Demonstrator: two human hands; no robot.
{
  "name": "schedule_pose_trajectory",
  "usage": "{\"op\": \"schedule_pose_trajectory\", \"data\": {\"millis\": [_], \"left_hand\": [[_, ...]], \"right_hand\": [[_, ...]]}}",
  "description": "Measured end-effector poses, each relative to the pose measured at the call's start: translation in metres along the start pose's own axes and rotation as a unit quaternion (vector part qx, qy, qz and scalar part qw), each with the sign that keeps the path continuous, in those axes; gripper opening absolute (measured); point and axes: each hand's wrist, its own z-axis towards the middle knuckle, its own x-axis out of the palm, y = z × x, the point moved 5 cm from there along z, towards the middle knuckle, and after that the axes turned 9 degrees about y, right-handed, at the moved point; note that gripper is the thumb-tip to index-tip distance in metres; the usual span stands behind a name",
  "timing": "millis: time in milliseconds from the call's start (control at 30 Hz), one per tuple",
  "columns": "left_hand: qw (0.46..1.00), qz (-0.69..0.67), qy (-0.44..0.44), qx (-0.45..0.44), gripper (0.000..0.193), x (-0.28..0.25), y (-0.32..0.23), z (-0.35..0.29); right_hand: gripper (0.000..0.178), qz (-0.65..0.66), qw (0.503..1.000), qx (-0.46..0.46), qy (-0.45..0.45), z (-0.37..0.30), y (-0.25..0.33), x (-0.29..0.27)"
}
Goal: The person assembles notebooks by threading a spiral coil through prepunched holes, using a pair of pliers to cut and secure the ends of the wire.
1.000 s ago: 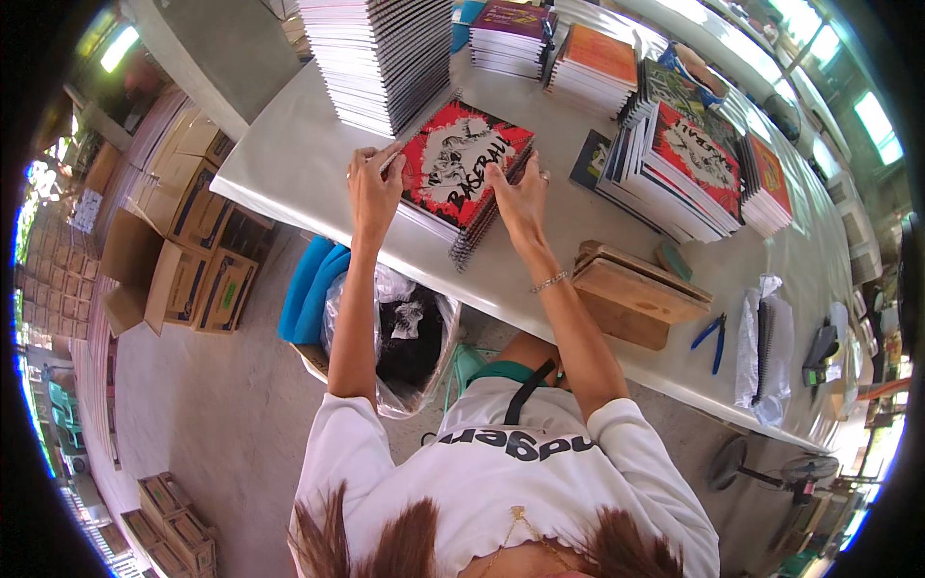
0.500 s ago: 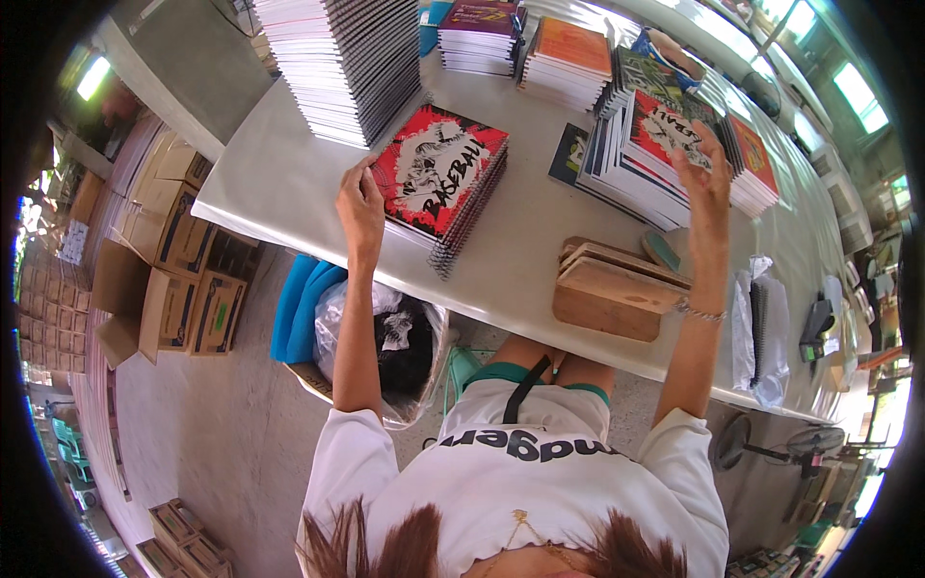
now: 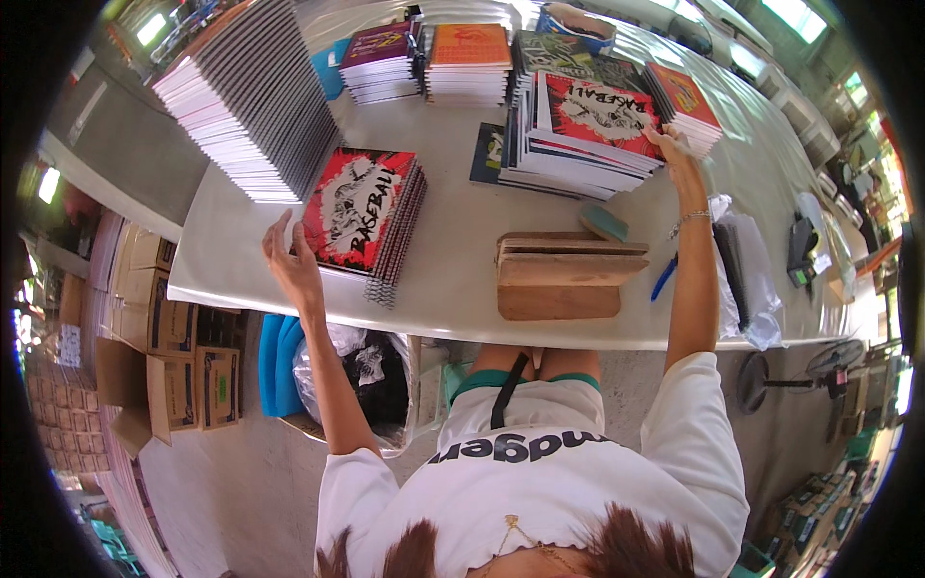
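Note:
A stack of spiral-bound notebooks with red baseball covers lies near the table's front left, coils facing right. Beside its left edge is my left hand, open with fingers apart and holding nothing. To the right, another red baseball notebook tops a pile of white-paged books. My right hand is closed on the right edge of that top notebook, fingers and thumb at its corner; the underside of the grip is hidden.
A tall stack of coil-bound books stands at the left. Purple notebooks and orange notebooks sit behind. In front are a wooden stand, a teal oval block, a blue pen and bagged black coils.
My right hand has come down from above the right-hand notebook to its edge. My left hand has drawn off the left stack's corner and opened. The whole view has shifted.

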Motion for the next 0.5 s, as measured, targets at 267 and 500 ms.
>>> {"op": "schedule_pose_trajectory", "data": {"millis": [267, 500], "left_hand": [[0.998, -0.031, -0.028, 0.05, 0.024, -0.016, -0.11, -0.017], [0.992, -0.117, 0.015, 0.04, 0.02, 0.008, -0.15, -0.045]], "right_hand": [[0.02, 0.1, 0.986, -0.076, -0.107, -0.066, -0.001, -0.037], [0.017, 0.387, 0.895, -0.19, -0.117, -0.171, -0.024, -0.021]]}}
